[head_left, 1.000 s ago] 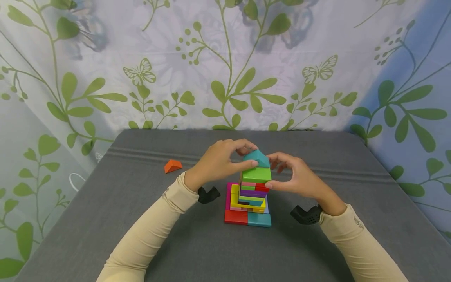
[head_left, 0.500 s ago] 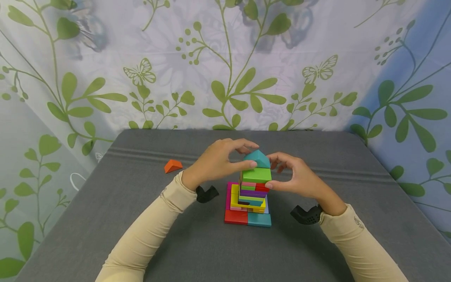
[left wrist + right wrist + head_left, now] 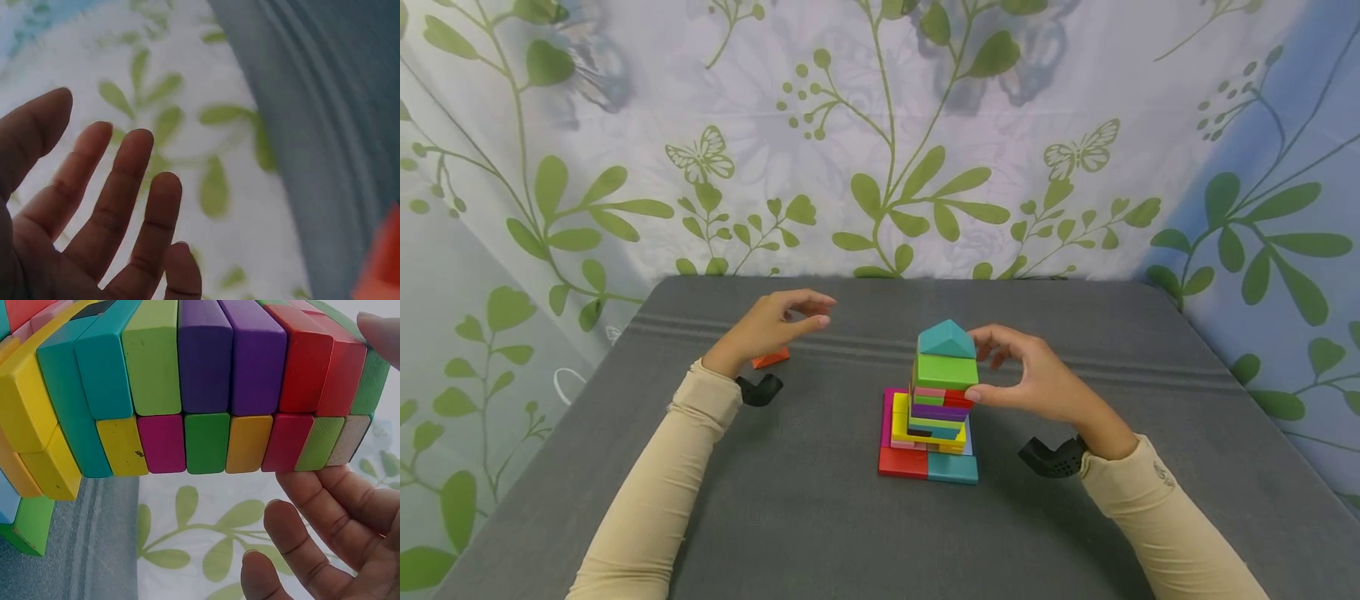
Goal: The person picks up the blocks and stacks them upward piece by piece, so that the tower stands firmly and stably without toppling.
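A tower of coloured wooden blocks (image 3: pixel 938 412) stands on a wider base of flat blocks. On top of its light green block (image 3: pixel 946 372) sits a teal triangular block (image 3: pixel 947 340). My right hand (image 3: pixel 1026 375) holds the tower's upper right side, thumb by the front red block and fingertips at the back. In the right wrist view, the fingertips (image 3: pixel 312 487) meet the tower's side near its top. To the left, my left hand (image 3: pixel 775 325) is above an orange triangular block (image 3: pixel 771 359), partly hiding it. Its fingers are spread and hold nothing.
The grey cloth-covered table (image 3: pixel 820 517) carries the tower and the orange block. Behind it hangs a leaf-patterned curtain (image 3: pixel 737 100). Black wrist mounts (image 3: pixel 1052 458) stick out below both hands, and a thin white loop (image 3: pixel 561 385) shows past the left edge.
My left hand has left the teal triangular block and moved left to the orange one. The teal block stays on top; my right hand has kept its place at the tower.
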### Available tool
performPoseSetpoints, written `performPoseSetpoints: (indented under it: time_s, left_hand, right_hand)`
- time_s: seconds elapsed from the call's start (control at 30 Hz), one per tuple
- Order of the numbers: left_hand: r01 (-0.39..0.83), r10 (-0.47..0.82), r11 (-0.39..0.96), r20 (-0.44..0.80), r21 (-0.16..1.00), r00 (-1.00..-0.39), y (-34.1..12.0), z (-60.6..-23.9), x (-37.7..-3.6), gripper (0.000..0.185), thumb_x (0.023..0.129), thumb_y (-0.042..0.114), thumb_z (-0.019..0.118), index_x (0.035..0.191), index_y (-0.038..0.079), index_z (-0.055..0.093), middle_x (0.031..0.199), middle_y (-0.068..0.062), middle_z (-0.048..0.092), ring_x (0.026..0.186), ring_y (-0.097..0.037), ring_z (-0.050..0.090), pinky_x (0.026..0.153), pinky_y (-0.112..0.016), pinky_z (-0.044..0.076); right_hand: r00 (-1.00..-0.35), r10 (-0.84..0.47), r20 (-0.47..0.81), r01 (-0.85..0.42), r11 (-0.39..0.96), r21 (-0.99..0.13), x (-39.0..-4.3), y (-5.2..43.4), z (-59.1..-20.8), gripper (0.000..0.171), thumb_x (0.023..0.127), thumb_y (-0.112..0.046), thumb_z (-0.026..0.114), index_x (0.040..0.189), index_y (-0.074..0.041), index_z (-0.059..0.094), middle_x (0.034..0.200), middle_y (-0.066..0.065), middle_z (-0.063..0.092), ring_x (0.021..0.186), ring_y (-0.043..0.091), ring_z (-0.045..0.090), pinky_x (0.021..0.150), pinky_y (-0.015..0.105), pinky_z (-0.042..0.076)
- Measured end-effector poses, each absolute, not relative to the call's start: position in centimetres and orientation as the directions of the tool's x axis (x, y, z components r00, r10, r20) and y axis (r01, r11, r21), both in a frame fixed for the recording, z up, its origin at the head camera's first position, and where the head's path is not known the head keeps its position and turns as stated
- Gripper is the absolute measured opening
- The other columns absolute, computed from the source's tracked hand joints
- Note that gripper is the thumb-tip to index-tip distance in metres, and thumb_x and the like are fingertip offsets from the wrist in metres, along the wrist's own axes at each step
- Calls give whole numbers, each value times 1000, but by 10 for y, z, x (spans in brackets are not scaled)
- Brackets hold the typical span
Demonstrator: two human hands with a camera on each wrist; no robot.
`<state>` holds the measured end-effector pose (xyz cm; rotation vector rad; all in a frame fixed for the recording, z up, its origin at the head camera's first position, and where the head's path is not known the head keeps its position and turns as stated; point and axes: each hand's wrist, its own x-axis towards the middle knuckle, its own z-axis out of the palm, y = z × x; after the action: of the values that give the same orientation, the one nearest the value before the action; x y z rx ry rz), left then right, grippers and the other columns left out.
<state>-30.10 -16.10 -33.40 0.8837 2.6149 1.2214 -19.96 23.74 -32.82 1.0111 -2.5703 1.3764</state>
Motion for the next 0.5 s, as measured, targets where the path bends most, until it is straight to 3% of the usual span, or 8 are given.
performPoseSetpoints:
  time_s: [0.2, 0.3, 0.5]
  left_hand:
    - [286, 487, 598, -56, 749, -871, -205, -357, -319, 56, 108, 25, 69, 156, -1, 53, 158, -25, 53, 145, -46, 47, 116, -64, 40]
    - [223, 460, 649, -143, 727, -876, -218, -364, -322, 65, 106, 22, 73, 158, -7, 47, 160, -31, 47, 147, -52, 44, 118, -66, 38]
    - [163, 374, 759, -218, 631, -901, -233, -382, -324, 59, 100, 19, 79, 146, -9, 57, 149, -34, 57, 140, -52, 52, 114, -63, 44]
  right_hand:
    - [-786, -518, 338, -569, 394, -722, -199, 238, -328, 50, 89, -7, 86, 135, -2, 67, 120, 2, 68, 104, 14, 58, 89, 33, 53]
    - [-783, -521, 340, -573, 390, -721, -200, 237, -328, 49, 89, -7, 86, 134, -2, 67, 120, 2, 69, 104, 14, 58, 89, 33, 53]
    - [-783, -522, 339, -572, 389, -722, -200, 237, -328, 50, 89, -7, 86, 135, -2, 67, 120, 2, 69, 105, 13, 58, 89, 33, 53]
